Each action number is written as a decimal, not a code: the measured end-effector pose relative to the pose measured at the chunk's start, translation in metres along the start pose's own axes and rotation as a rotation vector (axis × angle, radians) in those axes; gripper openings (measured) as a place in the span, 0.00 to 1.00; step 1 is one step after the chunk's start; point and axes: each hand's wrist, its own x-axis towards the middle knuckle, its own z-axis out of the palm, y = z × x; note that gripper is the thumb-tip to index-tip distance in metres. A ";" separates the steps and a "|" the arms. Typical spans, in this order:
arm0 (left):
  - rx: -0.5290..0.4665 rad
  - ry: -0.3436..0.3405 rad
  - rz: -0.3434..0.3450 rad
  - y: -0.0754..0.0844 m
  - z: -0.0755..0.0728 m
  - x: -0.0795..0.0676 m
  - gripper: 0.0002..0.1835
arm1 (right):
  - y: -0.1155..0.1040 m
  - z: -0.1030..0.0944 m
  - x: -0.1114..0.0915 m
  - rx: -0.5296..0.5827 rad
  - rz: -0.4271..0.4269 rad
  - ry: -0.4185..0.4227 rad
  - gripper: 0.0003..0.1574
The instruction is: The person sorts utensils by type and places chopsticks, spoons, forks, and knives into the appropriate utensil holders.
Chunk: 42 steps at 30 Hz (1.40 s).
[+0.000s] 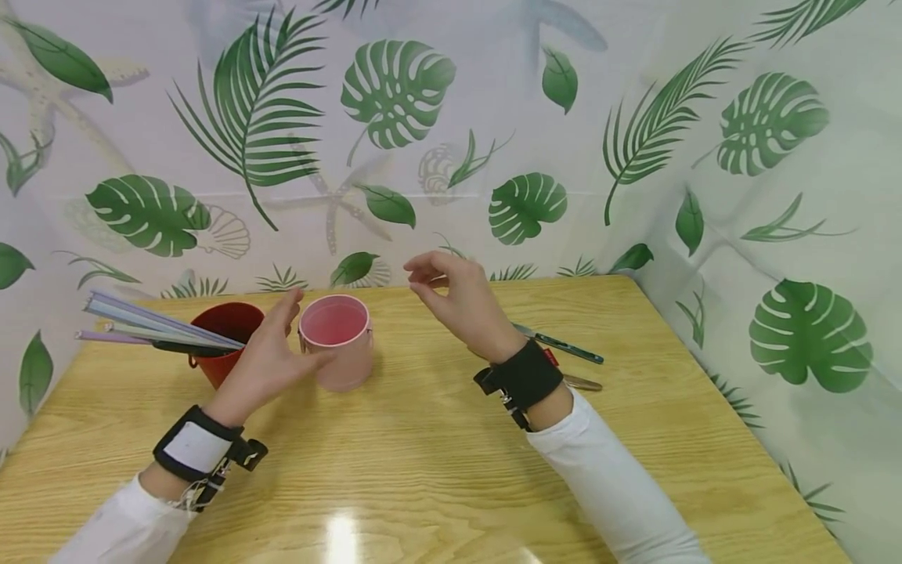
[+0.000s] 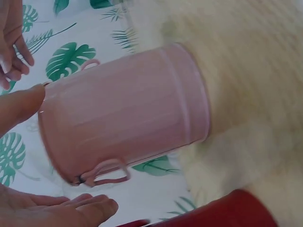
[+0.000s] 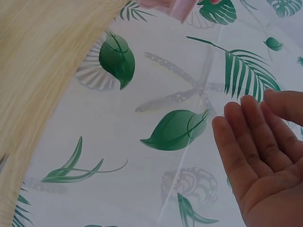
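Note:
A small pink bucket (image 1: 345, 364) with side loops stands upright on the table. My left hand (image 1: 264, 364) is spread at its left side. In the left wrist view, the thumb overlaps the rim of the pink bucket (image 2: 118, 113), and the other fingers are apart from it; whether the thumb touches cannot be told. Behind the left hand is a red bucket (image 1: 224, 321), with several thin pale and purple rods (image 1: 158, 323) leaning out leftward. My right hand (image 1: 465, 305) hovers right of the pink bucket, fingers loosely bent, holding nothing; its palm (image 3: 272, 189) appears bare in the right wrist view.
A slim dark-handled utensil (image 1: 567, 347) lies behind the right wrist. Below it, a metallic handle (image 1: 583, 383) is partly hidden by the wristband. The wooden table (image 1: 395, 470) meets a leaf-patterned cloth (image 1: 451, 219) at the back and right.

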 end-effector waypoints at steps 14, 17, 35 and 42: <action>-0.051 0.053 -0.007 -0.013 0.019 0.003 0.50 | -0.002 -0.019 -0.018 -0.008 0.037 -0.010 0.15; -0.075 0.065 -0.008 -0.015 0.019 0.002 0.48 | 0.001 -0.031 -0.026 -0.011 0.064 -0.003 0.16; -0.118 0.061 -0.013 -0.019 0.020 0.000 0.46 | 0.044 -0.090 -0.073 -0.104 0.272 -0.092 0.13; -0.122 0.058 -0.013 -0.020 0.019 0.000 0.46 | 0.061 -0.100 -0.089 -0.198 0.366 -0.220 0.13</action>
